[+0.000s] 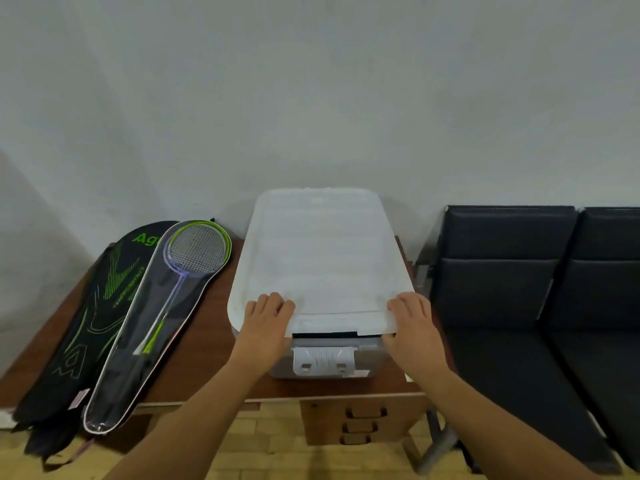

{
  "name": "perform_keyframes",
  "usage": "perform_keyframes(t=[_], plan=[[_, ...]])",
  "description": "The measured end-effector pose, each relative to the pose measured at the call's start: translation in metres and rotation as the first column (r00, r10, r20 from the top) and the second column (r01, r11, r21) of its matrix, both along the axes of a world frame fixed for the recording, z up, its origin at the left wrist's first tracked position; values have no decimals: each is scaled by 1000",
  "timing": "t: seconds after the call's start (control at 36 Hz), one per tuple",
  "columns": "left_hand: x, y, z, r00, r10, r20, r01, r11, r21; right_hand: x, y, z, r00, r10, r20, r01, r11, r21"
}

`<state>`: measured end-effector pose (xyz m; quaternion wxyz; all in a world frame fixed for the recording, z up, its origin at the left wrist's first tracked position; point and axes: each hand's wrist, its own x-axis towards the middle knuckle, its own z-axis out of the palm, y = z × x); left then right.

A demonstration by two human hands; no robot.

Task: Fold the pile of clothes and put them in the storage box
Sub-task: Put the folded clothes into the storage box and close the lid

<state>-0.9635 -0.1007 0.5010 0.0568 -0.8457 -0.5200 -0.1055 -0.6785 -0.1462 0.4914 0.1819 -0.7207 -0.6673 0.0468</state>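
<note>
Racket covers [114, 323]: lying on the desk's [204, 355] left part, apart from the box.
Left hand [268, 315]: fingers bent over the lid's [322, 258] near-left corner and gripping it; the thumb is hidden.
Storage box [369, 351]: on the desk's right part, with its front latch [323, 356] hanging loose and the lid's near edge raised a crack.
Right hand [412, 317]: fingers curled on top of the near-right corner with the thumb under the rim, matching the left, probably so the lid moves level.
Clothes: no pile in view; a dark strip shows in the gap, but whether it is cloth cannot be told.
Seats [519, 289]: black, just right of the desk.
</note>
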Motion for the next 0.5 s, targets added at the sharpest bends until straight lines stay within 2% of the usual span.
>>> perform_keyframes(t=[0.17, 0.28, 0.42, 0.5], plan=[[-13, -4, -5, 998, -31, 51, 28, 997, 65, 5, -9, -6, 989, 114, -89, -118, 992, -39], [-22, -3, -4, 993, -78, 88, 71, 994, 81, 5, -11, -8, 989, 127, -72, -132, 988, -76], [-31, -12, -14, 984, -114, 138, 126, 989, -78, 3, -16, -10, 989, 137, -49, -141, 986, -92], [-33, -17, -25, 980, -123, 154, 140, 985, -104, 6, -21, -13, 989, 147, -25, -148, 987, -57]])
